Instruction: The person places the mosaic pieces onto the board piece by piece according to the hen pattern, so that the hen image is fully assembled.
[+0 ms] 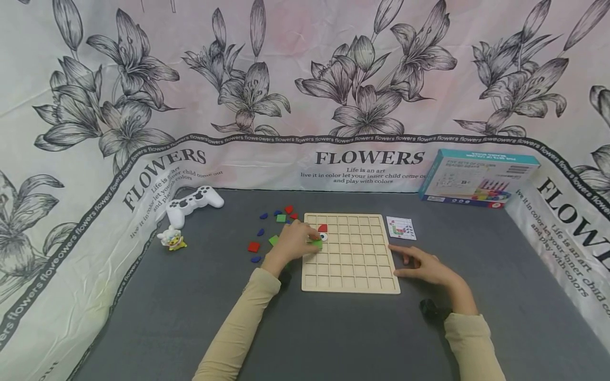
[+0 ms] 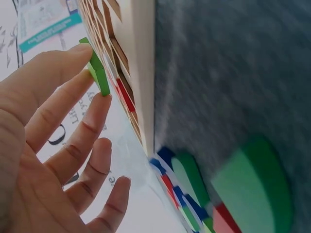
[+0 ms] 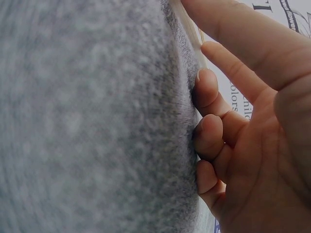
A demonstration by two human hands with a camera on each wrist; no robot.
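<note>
Left hand pinching a green piece at the board, right hand along the opposite edge

So the left arm comes up from the bottom at a slant, leaning in toward the board, and the left hand reaches over its left side. Thumb's at one end of the green piece, with the index and middle fingertips against it too, so that's a proper fingertip pinch. Ring and little fingers are loosely bent, spread apart and holding nothing. The piece is at the board's left column, right by the eye piece and the red piece. Honestly can't tell if it's touching the wood.

Right arm angles in from the other side. The right hand isn't gripping anything: thumb and index are stretched out, well apart, with their tips at the board's right edge, and the other three fingers are curled in loosely just beside it.

The board lies flat between both hands. Loose pieces in red, green and blue are scattered off to its left, near the left hand, and the card lies just beside the board's upper right corner, beyond the right hand.
</note>
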